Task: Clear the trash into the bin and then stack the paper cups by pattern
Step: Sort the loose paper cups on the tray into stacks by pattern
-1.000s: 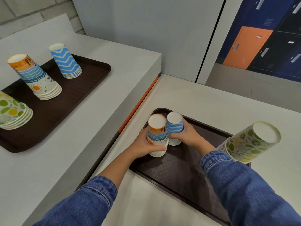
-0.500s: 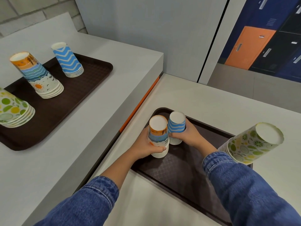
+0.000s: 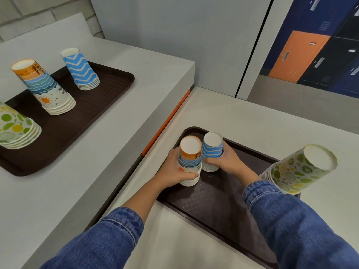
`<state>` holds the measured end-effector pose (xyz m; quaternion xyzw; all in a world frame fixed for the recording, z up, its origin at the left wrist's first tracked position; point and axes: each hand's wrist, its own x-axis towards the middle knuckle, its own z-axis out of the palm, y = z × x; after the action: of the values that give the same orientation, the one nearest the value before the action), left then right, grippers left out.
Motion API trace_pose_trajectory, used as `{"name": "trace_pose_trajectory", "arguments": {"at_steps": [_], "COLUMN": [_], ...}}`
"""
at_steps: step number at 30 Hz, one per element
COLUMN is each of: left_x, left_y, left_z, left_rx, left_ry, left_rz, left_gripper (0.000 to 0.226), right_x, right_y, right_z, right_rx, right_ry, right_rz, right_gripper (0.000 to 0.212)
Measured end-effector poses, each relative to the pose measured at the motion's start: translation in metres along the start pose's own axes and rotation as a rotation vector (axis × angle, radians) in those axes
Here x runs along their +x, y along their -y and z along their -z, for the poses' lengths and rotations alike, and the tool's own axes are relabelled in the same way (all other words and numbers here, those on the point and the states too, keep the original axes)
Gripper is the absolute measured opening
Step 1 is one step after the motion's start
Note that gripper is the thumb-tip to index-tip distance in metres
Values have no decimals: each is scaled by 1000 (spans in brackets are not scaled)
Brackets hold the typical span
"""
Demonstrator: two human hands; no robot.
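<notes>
Nearest to the camera, two blue denim sleeves [image 3: 108,239] are reaching forward over the lower tabletop [image 3: 242,121]. A dark brown tray [image 3: 219,206] is lying on this tabletop, and both hands are working at its far left corner. The left hand [image 3: 174,169] is gripping a stack of sunset-pattern cups [image 3: 189,158]. Its fingers [image 3: 189,175] are curling around the lower part of this stack, which is standing upside down on the tray. The right hand [image 3: 231,162] is holding a stack of blue wave cups [image 3: 211,150] in the same way, its fingers closing around the middle. The two stacks are standing just beside each other. At the right edge of the tray, a stack of citrus-pattern cups [image 3: 297,169] is standing upside down, apart from the hands. Farther away on the left, a higher tabletop [image 3: 145,61] is carrying a second brown tray [image 3: 87,117]. Three more upside-down stacks are standing on it, apart from each other: a citrus stack [image 3: 15,127], a sunset stack [image 3: 44,88] and a blue zigzag stack [image 3: 80,70].
</notes>
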<state>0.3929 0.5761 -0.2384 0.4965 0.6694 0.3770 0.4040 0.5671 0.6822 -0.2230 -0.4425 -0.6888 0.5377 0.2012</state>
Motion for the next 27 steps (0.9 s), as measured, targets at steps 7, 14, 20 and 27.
{"name": "trace_pose_trajectory", "arguments": {"at_steps": [7,14,20,27], "left_x": [-1,-2,-13,-41], "left_y": [-3,-5,-44,-104], "left_z": [4,15,52,135], "left_rx": [-36,-83,-104,-103], "left_ry": [-32,-52,-99,-264], "left_rz": [-30,-16,-98,-194], "left_gripper": [71,82,82,72], "right_x": [1,5,15,34], "right_y": [2,10,42,140], "right_z": [2,3,4,-16], "right_rx": [24,36,39,111], "right_ry": [-8,-1,0,68], "right_rz": [-3,18,99,258], "right_gripper": [58,58,62,56]}}
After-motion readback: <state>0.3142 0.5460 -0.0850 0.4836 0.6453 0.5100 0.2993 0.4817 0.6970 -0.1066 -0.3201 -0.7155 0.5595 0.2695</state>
